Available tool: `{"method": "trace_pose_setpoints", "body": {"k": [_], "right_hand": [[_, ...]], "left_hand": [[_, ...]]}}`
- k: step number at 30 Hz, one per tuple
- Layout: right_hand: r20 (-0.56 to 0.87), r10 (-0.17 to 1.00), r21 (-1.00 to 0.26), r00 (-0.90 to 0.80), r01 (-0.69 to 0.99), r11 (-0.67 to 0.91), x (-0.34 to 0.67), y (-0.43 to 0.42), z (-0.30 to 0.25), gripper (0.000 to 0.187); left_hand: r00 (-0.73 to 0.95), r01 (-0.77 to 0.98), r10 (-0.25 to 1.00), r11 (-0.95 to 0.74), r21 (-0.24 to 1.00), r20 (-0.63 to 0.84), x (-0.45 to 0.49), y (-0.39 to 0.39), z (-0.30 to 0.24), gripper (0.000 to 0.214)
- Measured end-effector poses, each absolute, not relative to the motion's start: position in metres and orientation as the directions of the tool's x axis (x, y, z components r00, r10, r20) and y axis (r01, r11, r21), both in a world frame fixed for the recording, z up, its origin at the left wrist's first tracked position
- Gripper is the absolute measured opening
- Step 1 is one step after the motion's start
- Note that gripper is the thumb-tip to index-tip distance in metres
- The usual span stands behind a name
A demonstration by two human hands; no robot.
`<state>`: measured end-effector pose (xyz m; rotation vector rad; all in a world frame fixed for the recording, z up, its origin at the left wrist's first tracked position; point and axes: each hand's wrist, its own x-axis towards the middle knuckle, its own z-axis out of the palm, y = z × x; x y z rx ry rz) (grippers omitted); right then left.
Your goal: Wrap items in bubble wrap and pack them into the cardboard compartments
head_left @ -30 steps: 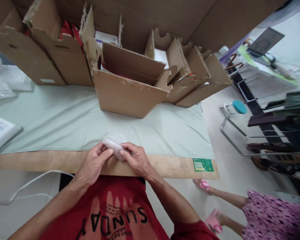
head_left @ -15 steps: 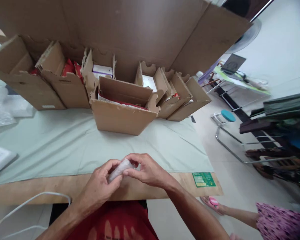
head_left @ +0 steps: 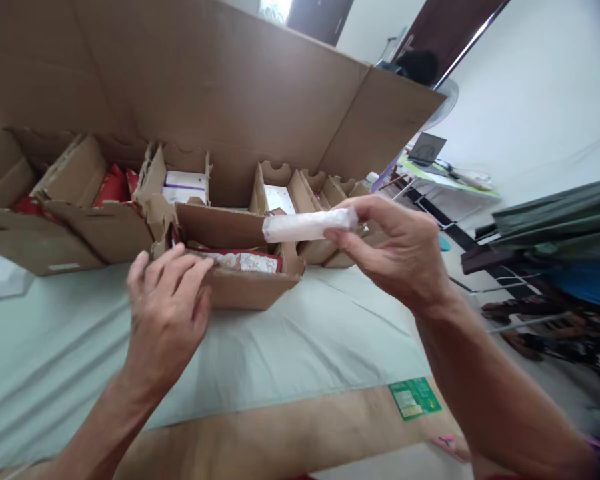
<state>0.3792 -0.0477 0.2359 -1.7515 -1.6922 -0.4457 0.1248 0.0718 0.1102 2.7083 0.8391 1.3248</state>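
Observation:
My right hand [head_left: 397, 250] pinches one end of a slim white roll [head_left: 300, 227], wrapped in something thin and translucent. The roll is held level above the right part of a small open cardboard box [head_left: 245, 291]. Inside that box, red and white patterned packets [head_left: 250, 262] stand near the front wall. My left hand [head_left: 167, 303] is open, its fingers stretched over the left front edge of the same box. Whether the fingertips touch the box or the packets I cannot tell.
Behind stands a row of cardboard bins, one holding red packets [head_left: 113, 187], another white boxes [head_left: 185, 185]. A tall cardboard panel [head_left: 220, 87] rises at the back. A green card [head_left: 415, 399] lies on the table's near right edge. At far right are dark clothes [head_left: 555, 217] on a rack.
Both hands were together on the roll near the table's front edge. My right hand has carried it up and forward over the box; my left has let go and reached to the box. The view has shifted.

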Motion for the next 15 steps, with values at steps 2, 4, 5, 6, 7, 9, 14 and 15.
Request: {"method": "trace_pose_setpoints", "body": {"k": [2,4,5,6,7,9,14,15], "right_hand": [[0.605,0.795,-0.143,0.041,0.988,0.058,0.389,-0.031,0.237,0.007],[0.551,0.834,-0.122,0.013,0.990,0.066,0.394,-0.020,0.238,0.005],[0.534,0.845,-0.127,0.016,0.990,0.062,0.395,-0.015,0.239,0.007],[0.522,0.853,-0.139,0.026,0.989,0.055,0.396,-0.011,0.240,0.009],[0.512,0.858,-0.157,0.041,0.986,0.047,0.395,-0.006,0.241,0.012],[0.492,0.869,-0.200,0.060,0.979,0.046,0.392,0.005,0.241,0.016],[0.369,0.929,-0.183,-0.034,0.977,0.108,0.374,0.047,0.226,0.007],[0.311,0.948,-0.167,-0.066,0.978,0.123,0.371,0.054,0.222,0.007]], "left_hand": [[0.480,0.438,0.475,-0.858,0.268,0.738,0.123,0.071,0.107,0.028],[0.481,0.418,0.496,-0.855,0.308,0.723,0.118,0.068,0.103,0.025],[0.483,0.413,0.512,-0.848,0.331,0.710,0.116,0.067,0.100,0.026],[0.483,0.412,0.532,-0.839,0.355,0.696,0.113,0.067,0.098,0.028],[0.483,0.410,0.549,-0.830,0.378,0.682,0.111,0.066,0.095,0.029],[0.491,0.397,0.567,-0.822,0.409,0.662,0.108,0.067,0.091,0.034],[0.503,0.441,0.572,-0.815,0.376,0.648,0.109,0.074,0.100,0.037],[0.489,0.465,0.572,-0.810,0.358,0.658,0.111,0.077,0.104,0.034]]}}
